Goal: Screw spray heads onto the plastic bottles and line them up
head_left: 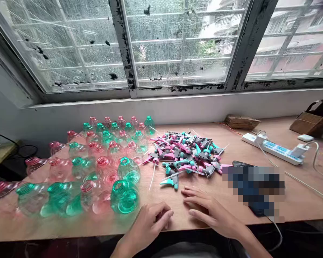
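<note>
Left grip [154, 221], right grip [210, 209], sprayers [187, 157] beyond

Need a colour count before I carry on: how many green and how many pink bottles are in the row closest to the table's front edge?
Green bottles: 3
Pink bottles: 2
Total: 5
</note>
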